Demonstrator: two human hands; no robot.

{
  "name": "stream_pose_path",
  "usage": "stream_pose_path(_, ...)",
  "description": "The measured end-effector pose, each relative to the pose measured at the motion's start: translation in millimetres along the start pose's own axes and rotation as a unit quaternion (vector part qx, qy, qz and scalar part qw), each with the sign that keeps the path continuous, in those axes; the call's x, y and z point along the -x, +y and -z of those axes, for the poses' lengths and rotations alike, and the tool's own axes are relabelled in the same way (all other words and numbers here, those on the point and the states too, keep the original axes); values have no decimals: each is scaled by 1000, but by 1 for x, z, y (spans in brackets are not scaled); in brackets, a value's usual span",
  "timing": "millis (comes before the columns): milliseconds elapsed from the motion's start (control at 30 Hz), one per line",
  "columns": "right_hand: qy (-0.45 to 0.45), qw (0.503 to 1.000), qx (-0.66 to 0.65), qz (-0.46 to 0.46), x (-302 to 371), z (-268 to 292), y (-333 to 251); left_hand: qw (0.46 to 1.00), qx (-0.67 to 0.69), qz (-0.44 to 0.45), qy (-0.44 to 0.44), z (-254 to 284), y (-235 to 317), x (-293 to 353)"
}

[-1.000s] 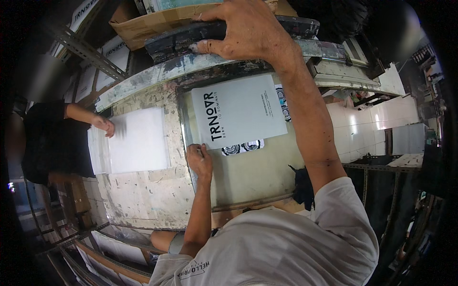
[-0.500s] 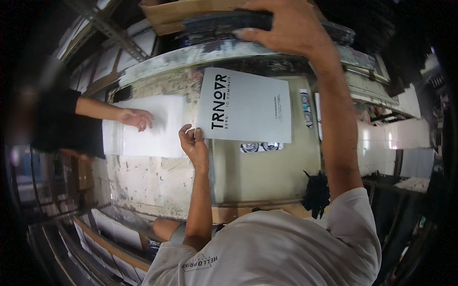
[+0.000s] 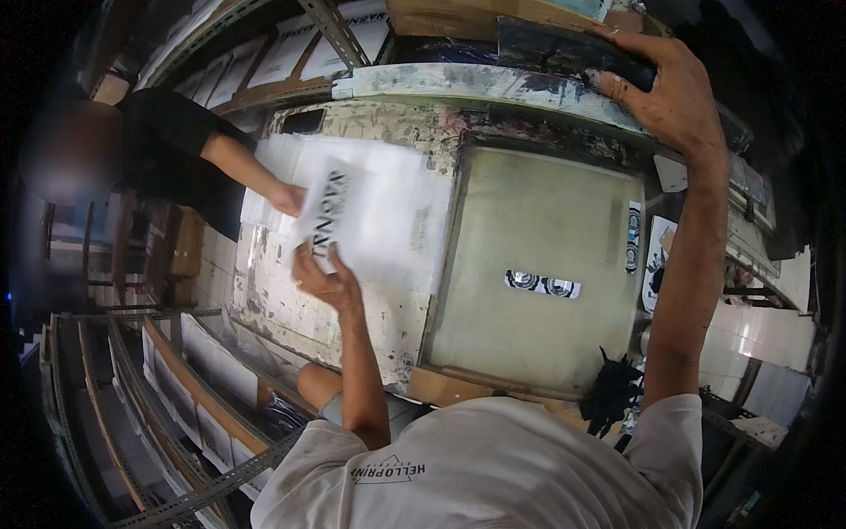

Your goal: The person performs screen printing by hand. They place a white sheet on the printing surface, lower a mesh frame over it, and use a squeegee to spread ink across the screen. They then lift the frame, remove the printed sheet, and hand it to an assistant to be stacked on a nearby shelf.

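My left hand (image 3: 328, 280) pinches the near edge of a white sheet (image 3: 374, 207) with bold black print. The sheet is smeared by motion and lies over a stack of white sheets (image 3: 423, 163) on the left of the worktable. A co-worker's hand (image 3: 286, 200) meets the sheet's far-left edge. My right hand (image 3: 674, 97) is stretched out to the far right, its thumb and fingers around a dark, ink-stained bar (image 3: 551, 48) above a paint-streaked pale beam (image 3: 432, 79). Part of the bar is hidden behind the hand.
A pale green printing board (image 3: 493, 203) bears two strips with round patterns: one in the middle (image 3: 543, 284), one at its right edge (image 3: 633, 238). A black rag (image 3: 612, 388) hangs at its near right corner. Racks (image 3: 167, 353) stand at lower left; a phone-like dark object (image 3: 304, 121) lies beyond the stack.
The printed sheet has moved left off the board onto the white stack, with my left hand on it. The co-worker's hand has come to its edge. My right hand still grips the dark bar.
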State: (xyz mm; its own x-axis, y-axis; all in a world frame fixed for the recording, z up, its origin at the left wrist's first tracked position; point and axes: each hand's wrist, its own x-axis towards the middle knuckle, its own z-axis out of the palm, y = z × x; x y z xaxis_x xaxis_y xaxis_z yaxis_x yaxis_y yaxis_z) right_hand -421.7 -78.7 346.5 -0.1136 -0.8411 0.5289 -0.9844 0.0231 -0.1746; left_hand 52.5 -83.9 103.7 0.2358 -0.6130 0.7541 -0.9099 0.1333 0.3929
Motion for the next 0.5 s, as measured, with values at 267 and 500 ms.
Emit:
stream_pose_path(267,-13,1000,0,7,-3,3,4,972,-16,-20,-234,-45,4,55)
stream_pose_path(500,-5,1000,-18,9,-3,6,7,949,160,-10,-271,-73,-40,63)
